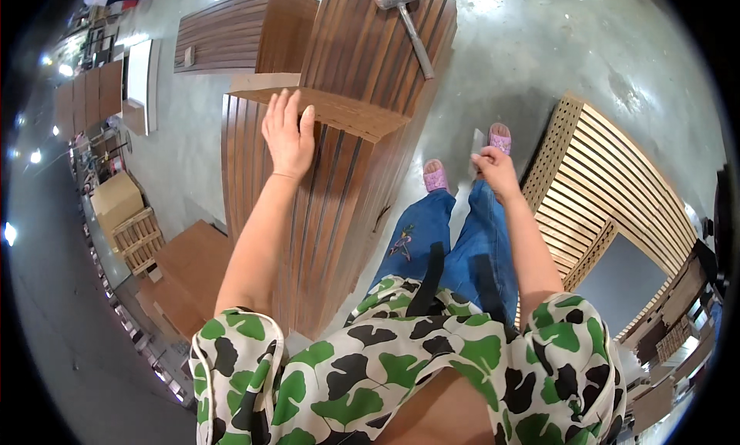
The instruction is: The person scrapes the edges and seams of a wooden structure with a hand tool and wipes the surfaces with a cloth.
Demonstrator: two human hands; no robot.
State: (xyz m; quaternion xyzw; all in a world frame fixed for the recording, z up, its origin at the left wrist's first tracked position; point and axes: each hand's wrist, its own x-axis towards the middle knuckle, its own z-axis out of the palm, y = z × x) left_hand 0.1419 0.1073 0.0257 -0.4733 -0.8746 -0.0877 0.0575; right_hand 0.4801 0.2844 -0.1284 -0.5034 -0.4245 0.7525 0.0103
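My left hand (289, 135) has its fingers stretched out, over the near edge of a recess in a brown slatted wooden piece (262, 175); whether it touches is hard to tell. It holds nothing. To the right, my right hand (497, 173) pinches a thin, flat, pale grey piece (477, 146), perhaps a scraper blade, held above the floor near my feet. A mallet (416, 44) with a grey and red head and a metal handle rests on the far slatted block (347, 52), away from both hands.
Another brown slatted piece (220, 36) lies at the far left. On the right stands a light slatted panel (593, 148) with a grey inset (624, 279). Brown boards (196, 256) and a small pallet (139, 241) are on the left. The floor (532, 44) is shiny concrete.
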